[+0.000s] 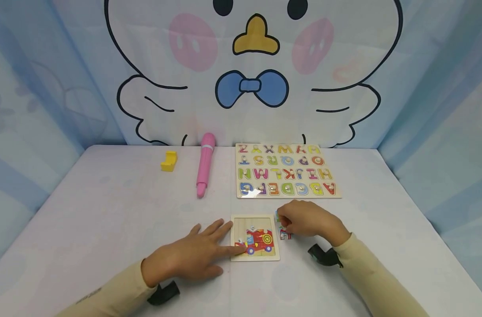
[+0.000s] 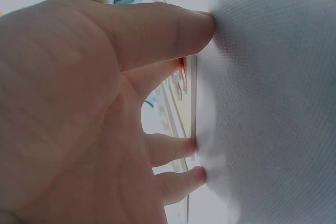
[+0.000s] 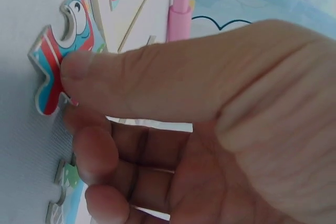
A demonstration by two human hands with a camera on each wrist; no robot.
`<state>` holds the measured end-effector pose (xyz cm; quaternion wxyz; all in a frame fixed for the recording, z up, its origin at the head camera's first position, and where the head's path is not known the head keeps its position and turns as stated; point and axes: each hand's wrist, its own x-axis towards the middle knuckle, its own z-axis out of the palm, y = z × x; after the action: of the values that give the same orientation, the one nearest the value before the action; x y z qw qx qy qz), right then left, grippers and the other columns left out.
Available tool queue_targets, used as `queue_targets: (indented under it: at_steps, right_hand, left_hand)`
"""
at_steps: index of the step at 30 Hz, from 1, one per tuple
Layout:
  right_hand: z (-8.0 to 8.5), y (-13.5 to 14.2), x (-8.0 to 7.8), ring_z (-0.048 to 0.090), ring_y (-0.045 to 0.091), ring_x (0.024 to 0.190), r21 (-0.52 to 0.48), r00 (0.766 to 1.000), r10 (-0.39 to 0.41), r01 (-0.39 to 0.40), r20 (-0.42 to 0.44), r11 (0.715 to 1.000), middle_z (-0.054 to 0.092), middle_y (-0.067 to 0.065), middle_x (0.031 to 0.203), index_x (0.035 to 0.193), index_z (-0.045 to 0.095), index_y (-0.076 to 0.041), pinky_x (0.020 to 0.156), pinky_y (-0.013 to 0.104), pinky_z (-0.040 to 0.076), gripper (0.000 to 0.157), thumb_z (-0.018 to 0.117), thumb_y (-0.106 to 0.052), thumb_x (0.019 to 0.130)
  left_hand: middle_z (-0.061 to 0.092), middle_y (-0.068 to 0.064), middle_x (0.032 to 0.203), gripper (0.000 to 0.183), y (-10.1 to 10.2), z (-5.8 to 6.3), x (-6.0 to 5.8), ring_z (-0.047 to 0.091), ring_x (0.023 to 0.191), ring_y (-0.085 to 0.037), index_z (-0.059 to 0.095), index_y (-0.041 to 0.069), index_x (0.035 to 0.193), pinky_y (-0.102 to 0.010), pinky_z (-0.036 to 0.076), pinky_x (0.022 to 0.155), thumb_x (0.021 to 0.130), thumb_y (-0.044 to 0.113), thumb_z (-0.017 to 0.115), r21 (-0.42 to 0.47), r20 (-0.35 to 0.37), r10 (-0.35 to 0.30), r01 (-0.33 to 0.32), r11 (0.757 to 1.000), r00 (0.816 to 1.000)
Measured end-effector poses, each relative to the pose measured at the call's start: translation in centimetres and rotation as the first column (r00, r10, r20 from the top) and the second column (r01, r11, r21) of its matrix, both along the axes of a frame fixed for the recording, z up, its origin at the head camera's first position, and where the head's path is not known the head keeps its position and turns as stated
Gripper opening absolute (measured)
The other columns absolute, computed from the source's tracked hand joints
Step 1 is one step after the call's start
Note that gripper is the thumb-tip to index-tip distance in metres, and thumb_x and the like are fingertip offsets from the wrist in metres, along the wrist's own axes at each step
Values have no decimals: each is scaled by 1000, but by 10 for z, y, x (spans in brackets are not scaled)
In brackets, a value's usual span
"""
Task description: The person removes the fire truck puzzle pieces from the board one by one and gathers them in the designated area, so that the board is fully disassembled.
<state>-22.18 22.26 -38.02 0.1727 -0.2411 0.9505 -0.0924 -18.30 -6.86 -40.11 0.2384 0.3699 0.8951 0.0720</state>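
Puzzle pc (image 3: 51, 70) meets R hand (image 1: 309, 219) at thumb; can't tell if pinched. L hand (image 1: 192, 256) splayed, holding nothing. I reckon off-ctr pinch could flip it.

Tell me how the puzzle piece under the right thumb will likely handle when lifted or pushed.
The puzzle piece is probably stiff, given its clean, board-like edge. It is likely light, being thin and small beside the right hand. Its flat face suggests it would slide, not roll.

A wooden tray (image 1: 240, 226) lies flat, part-filled with vehicle pieces (image 1: 261, 240), a red-and-blue piece (image 3: 51, 59) beside it.
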Motion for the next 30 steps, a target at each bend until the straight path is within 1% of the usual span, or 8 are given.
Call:
queue_targets:
  at_steps: [6, 12, 15, 17, 20, 22, 26, 30]
  right_hand:
    - [-2, -2, 3, 45, 11, 62, 42, 999, -6, 8, -40, 999, 48, -5, 65, 72, 53, -16, 58, 26, 35, 30, 75, -7, 90]
    - [-1, -6, 5, 46, 12, 63, 53, 998, 0, 3, -61, 999, 49, -5, 67, 74, 53, -16, 58, 27, 36, 29, 76, -8, 90]
    - [-2, -12, 7, 49, 11, 66, -3, 996, 19, -19, -93, 1000, 53, -4, 75, 84, 61, -14, 60, 27, 41, 17, 77, -9, 90]
    - [-2, -17, 7, 51, 11, 71, -69, 994, 44, -52, -104, 996, 57, -3, 84, 97, 68, -12, 63, 26, 45, 10, 76, -11, 91]
    - [-5, -27, 9, 53, 11, 74, -158, 993, 85, -97, -83, 983, 60, 0, 100, 119, 70, -10, 67, 26, 49, 27, 74, -11, 92]
    - [-8, -32, 11, 53, 10, 75, -170, 992, 107, -116, -63, 979, 59, 0, 104, 127, 68, -10, 68, 25, 49, 35, 74, -14, 93]
    - [-17, -38, 12, 52, 10, 74, -146, 991, 125, -132, -53, 980, 57, -2, 103, 129, 67, -8, 68, 25, 47, 39, 76, -19, 93]
    - [-22, -42, 12, 52, 11, 79, -146, 989, 136, -143, -62, 979, 57, -3, 101, 124, 67, -7, 72, 27, 47, 34, 76, -19, 93]
  left_hand:
    - [21, -6, 169, 66, 0, -1, 0, 15, 155, -35, 43, 53, 150, -74, 21, 113, 94, 36, 74, -2, 3, 2, -2, 1000, 1000]
    - [22, -6, 169, 67, 2, -2, 0, 16, 155, -35, 44, 54, 149, -74, 22, 113, 93, 36, 75, -7, 6, 12, -12, 1000, 1000]
    - [23, -6, 169, 67, 2, -1, 0, 16, 155, -35, 44, 54, 150, -74, 22, 112, 93, 36, 75, -10, 4, 11, -11, 1000, 1000]
    - [23, -6, 169, 67, 2, -1, 0, 16, 155, -35, 44, 53, 150, -74, 22, 112, 93, 36, 75, -14, 4, 8, -8, 1000, 1000]
    - [23, -6, 169, 67, 2, -1, 0, 16, 155, -35, 44, 53, 150, -75, 22, 112, 93, 37, 75, -17, -1, 4, -4, 1000, 1000]
    - [23, -6, 169, 67, 2, -1, -1, 16, 155, -35, 44, 53, 150, -75, 23, 111, 93, 37, 75, -17, -3, 1, -1, 1000, 1000]
    - [23, -6, 169, 66, 2, -1, -1, 16, 155, -35, 45, 52, 150, -75, 23, 111, 93, 37, 75, -16, -8, 0, 0, 1000, 1000]
    - [23, -6, 168, 66, 1, 0, -1, 17, 154, -35, 45, 52, 150, -75, 23, 111, 93, 37, 75, -13, -11, 0, -1, 1000, 1000]
